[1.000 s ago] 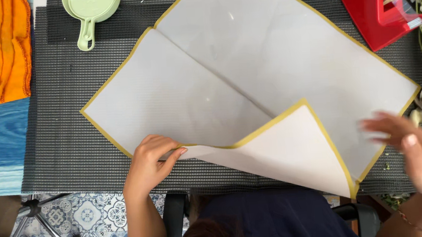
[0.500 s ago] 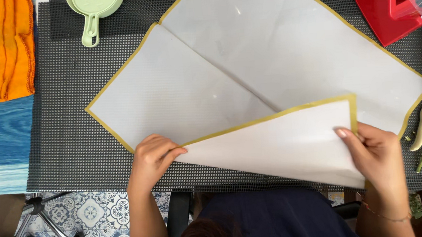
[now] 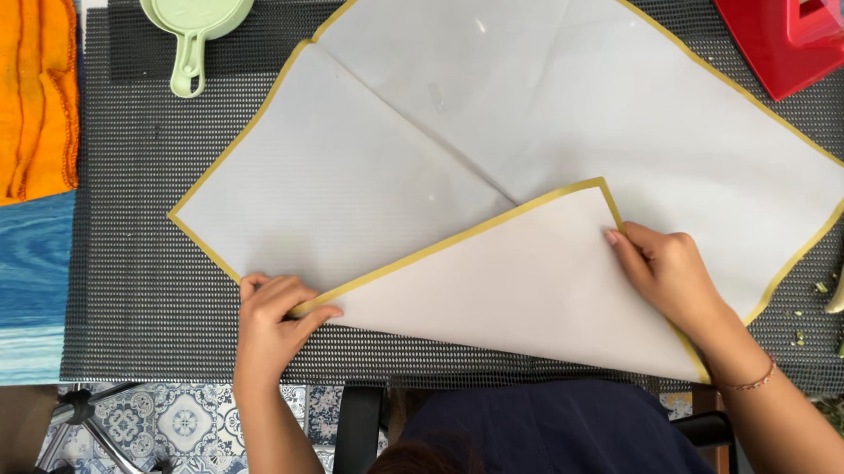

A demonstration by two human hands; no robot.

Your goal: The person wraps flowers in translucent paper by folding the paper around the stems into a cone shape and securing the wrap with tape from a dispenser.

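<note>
I see bright, even, soft light from above, with only faint shadows under the hands and the folded flap. The translucent sheet (image 3: 534, 128) shows small glints, and focus is sharp, without blur.

Wrapping sheet (image 3: 494, 131): large, translucent white, thin gold border. Lies flat on the bench, turned diamond-wise, corners pointing left, right and far. Crease runs diagonally through the centre. Near corner is folded up over the sheet; the flap's point sits right of centre.
</note>
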